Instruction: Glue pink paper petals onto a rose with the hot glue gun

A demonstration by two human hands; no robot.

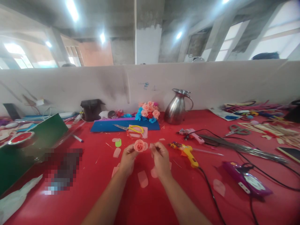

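A pink artificial rose [140, 145] is held up in the middle by my left hand [127, 158], its fingers closed beneath the bloom. Just right of the flower, my right hand [161, 158] is pinched; whatever lies between its fingertips is too small to make out. Loose pink petals lie around and under both hands, one petal [142, 179] plainly between my forearms. Beyond the rose rest yellow-handled scissors [131, 128]. To the right of my right hand is a yellow glue gun [186, 152] with a black cord.
A bunch of artificial flowers [148, 111] and a steel jug [177, 107] stand at the back by the partition. A purple power strip [247, 179], cords and grey scissors [239, 129] lie right. At left are a green board [47, 134] and a marker [78, 138] on the red table [98, 200].
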